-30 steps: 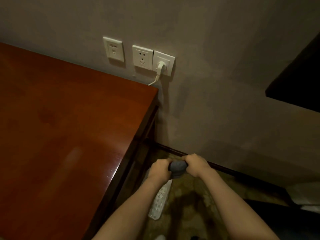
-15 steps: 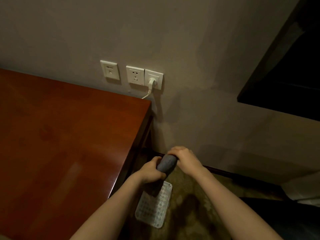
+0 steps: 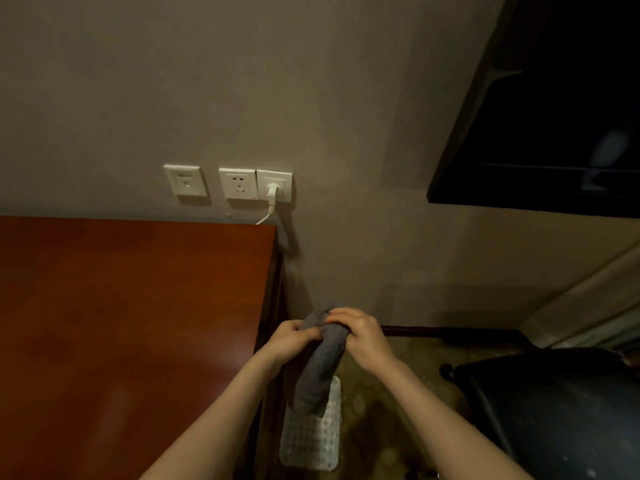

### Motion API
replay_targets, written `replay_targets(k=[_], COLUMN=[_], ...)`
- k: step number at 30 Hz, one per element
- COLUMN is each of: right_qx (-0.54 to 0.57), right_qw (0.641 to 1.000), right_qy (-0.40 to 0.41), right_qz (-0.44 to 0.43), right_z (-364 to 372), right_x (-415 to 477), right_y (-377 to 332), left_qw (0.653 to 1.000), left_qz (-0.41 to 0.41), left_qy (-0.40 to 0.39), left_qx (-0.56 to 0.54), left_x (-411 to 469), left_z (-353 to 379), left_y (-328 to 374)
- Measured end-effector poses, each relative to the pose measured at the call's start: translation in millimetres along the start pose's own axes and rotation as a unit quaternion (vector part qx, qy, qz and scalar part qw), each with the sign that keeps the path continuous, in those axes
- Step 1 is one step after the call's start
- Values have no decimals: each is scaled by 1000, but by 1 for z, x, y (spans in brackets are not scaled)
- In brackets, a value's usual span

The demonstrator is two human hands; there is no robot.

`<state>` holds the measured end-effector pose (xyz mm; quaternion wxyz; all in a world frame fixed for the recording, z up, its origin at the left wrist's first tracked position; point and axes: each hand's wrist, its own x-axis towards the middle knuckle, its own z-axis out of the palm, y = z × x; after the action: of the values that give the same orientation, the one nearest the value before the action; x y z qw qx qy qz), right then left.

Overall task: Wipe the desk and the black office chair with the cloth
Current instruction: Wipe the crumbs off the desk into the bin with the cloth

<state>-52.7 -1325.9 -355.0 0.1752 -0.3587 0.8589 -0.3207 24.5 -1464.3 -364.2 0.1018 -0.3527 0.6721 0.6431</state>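
Red-brown desk (image 3: 131, 323), left hand (image 3: 289, 341) and right hand (image 3: 362, 336) clutching rolled grey cloth (image 3: 320, 368), possibly black chair (image 3: 561, 410) at right

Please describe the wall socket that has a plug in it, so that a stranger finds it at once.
Find the reddish-brown wooden desk on the left; on the grey wall above its far right corner is a row of three white square wall plates. The rightmost plate is it: only it holds a white plug with a white cable.
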Motion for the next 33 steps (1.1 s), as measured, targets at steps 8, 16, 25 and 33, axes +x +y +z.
replay_targets(k=[8,16,25,33], right_qx=[-15,-35,309,611], right_qw=[994,978,829,635], right_qy=[86,179,310,285], right_qz=[61,100,348,377], right_z=[12,22,37,26], right_x=[-31,-59,-108,-142], right_y=[-19,-34,-35,-24], left_qw=[989,970,982,963], left_qz=[104,211,130,117], left_qy=[-50,-40,-133,-243], left_qx=[96,115,30,13], left_x=[-9,-29,-54,-94], left_z=[-6,1,17,88], left_y=[1,20,43,62])
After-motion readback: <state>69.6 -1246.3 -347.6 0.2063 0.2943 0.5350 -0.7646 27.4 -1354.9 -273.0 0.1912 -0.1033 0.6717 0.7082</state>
